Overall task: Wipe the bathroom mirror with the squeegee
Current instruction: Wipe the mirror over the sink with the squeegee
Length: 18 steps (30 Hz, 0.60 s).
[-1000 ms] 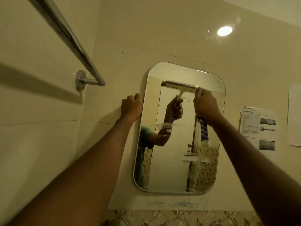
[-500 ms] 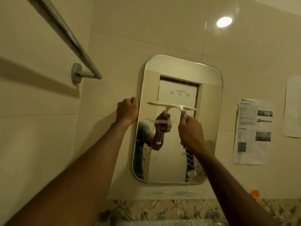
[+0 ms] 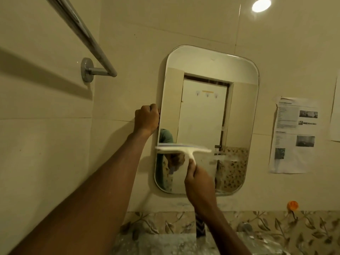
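Note:
A rounded rectangular mirror [image 3: 206, 111] hangs on the beige tiled wall. My right hand [image 3: 199, 183] grips the handle of a white squeegee [image 3: 182, 150], whose blade lies flat across the mirror's lower left part. My left hand [image 3: 147, 119] is closed on the mirror's left edge at mid height. Streaks and wet marks show on the glass to the right of the blade. The squeegee's handle end is hidden inside my fist.
A chrome towel bar [image 3: 86, 37] juts from the wall at upper left. Printed paper sheets [image 3: 294, 135] are stuck to the wall right of the mirror. An orange hook [image 3: 292, 205] sits above the floral tile border [image 3: 276, 229].
My right hand has drawn the squeegee down the mirror from near the top to the lower part, shifting left. My left hand has stayed on the mirror's left edge.

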Motion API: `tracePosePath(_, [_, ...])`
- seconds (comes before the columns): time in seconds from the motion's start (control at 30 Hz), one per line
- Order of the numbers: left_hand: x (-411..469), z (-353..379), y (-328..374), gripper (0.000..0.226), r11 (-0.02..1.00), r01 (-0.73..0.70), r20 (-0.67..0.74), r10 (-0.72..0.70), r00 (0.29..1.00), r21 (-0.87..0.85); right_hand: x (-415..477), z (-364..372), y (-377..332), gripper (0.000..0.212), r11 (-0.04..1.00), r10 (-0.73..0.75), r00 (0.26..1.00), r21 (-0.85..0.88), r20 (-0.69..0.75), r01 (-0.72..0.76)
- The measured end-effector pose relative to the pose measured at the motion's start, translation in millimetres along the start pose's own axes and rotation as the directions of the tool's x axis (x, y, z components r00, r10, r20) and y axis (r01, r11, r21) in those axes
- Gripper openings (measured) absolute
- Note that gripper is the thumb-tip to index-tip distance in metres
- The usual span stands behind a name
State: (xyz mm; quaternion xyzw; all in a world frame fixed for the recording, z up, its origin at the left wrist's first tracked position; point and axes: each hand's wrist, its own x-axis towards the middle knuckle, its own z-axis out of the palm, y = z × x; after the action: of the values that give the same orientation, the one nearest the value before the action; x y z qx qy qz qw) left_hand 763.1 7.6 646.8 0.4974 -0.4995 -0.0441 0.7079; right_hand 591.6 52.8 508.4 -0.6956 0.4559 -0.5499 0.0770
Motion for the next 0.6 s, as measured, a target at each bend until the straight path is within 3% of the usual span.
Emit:
tracePosePath(0.17, [-6,2,-10,0.055,1.0,0.001,0.0,-0.001,1.0,0.017,41,-21,-29,0.042,0.996,-0.085,0.994,0.004,-0.07,0.086])
tracePosePath(0.47, [-16,4,-26,0.06,0.999,0.031,-0.011,-0.03,0.999,0.044,-46,37,40,0.044,0.995,0.042,0.998,-0.089,0.041,-0.038])
tracePosePath(0.6, [-34,1,-40,0.064,0.994,0.043,0.011,-0.044,0.999,0.102,-48,22,31,0.042,0.998,0.019,0.997,-0.062,0.081,-0.014])
